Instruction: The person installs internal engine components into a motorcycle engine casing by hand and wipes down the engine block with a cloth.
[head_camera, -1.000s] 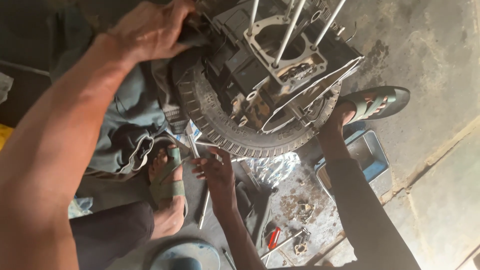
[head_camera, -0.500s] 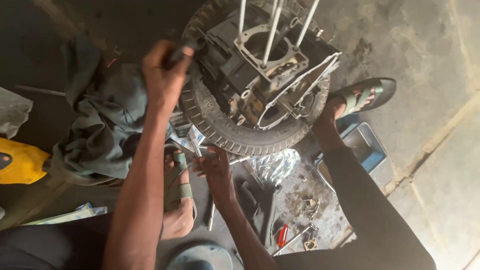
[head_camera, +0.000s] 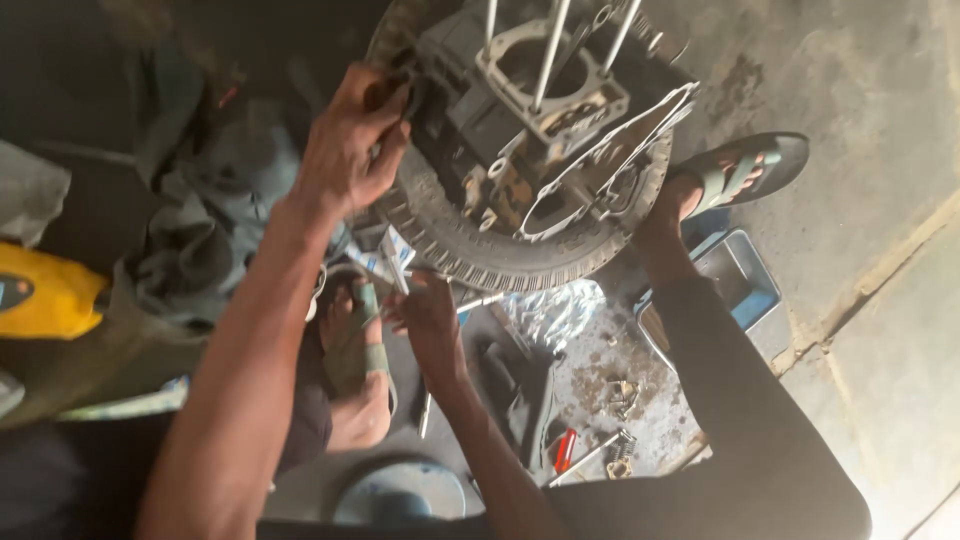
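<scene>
**Left hand shifts up onto the engine block as the view swings right**

Since half a second ago, the left hand (head_camera: 350, 150) has stayed at the upper left edge of the engine block (head_camera: 545, 120), while the whole scene has slid rightward in the picture, so that the yellow object (head_camera: 45, 295) at the left edge shows more fully. The right hand (head_camera: 430, 315) remains low, just under the tyre (head_camera: 470, 250).

Head view: the left hand's grip is closed, its fingers curled around a small dark part at the block's left edge; what that part is cannot be told. The engine block sits on the tyre, which lies flat on the floor (head_camera: 860, 200), with long metal studs (head_camera: 550, 50) rising from the block's top. The right hand's fingers are pinched around a thin metal tool (head_camera: 475, 300) just below the tyre's tread. A sandalled foot (head_camera: 355, 340) rests between the two forearms, another sandalled foot (head_camera: 735, 175) beside the tyre on the right. A blue tray (head_camera: 745, 290) lies near that foot. A red-handled tool (head_camera: 565, 450) lies among scattered small parts on the floor.
</scene>
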